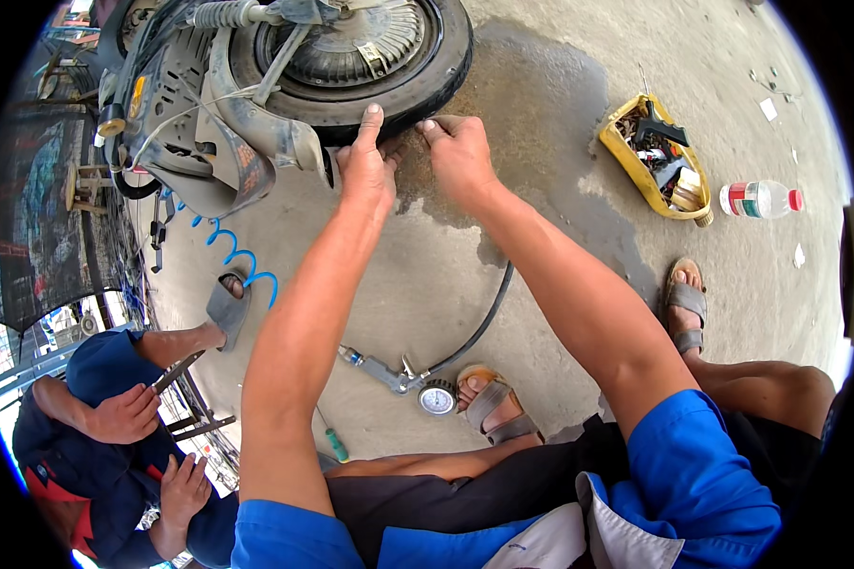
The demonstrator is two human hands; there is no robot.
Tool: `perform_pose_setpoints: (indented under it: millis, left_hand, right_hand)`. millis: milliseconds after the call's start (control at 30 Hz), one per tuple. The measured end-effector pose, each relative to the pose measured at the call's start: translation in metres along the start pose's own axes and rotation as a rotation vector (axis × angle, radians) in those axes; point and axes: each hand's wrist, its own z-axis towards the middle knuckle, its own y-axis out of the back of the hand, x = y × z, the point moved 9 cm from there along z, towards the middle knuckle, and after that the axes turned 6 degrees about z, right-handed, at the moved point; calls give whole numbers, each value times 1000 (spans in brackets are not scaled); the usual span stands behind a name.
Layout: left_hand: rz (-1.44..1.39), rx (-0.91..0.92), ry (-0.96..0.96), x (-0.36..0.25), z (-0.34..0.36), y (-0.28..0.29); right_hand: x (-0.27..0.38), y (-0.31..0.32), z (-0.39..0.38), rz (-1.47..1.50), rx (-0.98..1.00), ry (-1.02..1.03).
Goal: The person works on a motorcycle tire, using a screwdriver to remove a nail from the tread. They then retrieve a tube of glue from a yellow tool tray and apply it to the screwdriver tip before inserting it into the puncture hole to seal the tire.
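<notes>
A dusty electric scooter lies on its side, with its rear wheel [351, 47] facing up. My left hand [367, 169] is closed on the near edge of the black tire [454, 59], thumb up against the sidewall and the other fingers partly hidden underneath. Just to the right, my right hand [458, 156] is closed at the same edge, thumb and bent forefinger pinched on the rubber. Between my forearms, on the ground, rests a tire inflator [389, 375] with a round pressure gauge [437, 397] and a black hose [479, 327].
A cut-open yellow container [648, 180] of small parts and tools stands at right, beside a plastic bottle [759, 199]. A wet patch [541, 95] darkens the concrete. A blue coiled hose [242, 251] and a green-handled screwdriver [336, 446] lie left. Another person [123, 446] sits at lower left.
</notes>
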Motion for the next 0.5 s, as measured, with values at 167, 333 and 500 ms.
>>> perform_pose_setpoints:
  millis: [167,333,500]
  left_hand:
    - [39,38,-5,-13,1,2]
    - [-7,37,-4,-8,-6,-8]
    - [-2,23,-4,-4,-2,-3]
  right_hand:
    - [-5,-18,-4,910,49,-381]
    - [-17,-22,-5,1324,105,-634]
    - [-15,-3,3,724,71,-281]
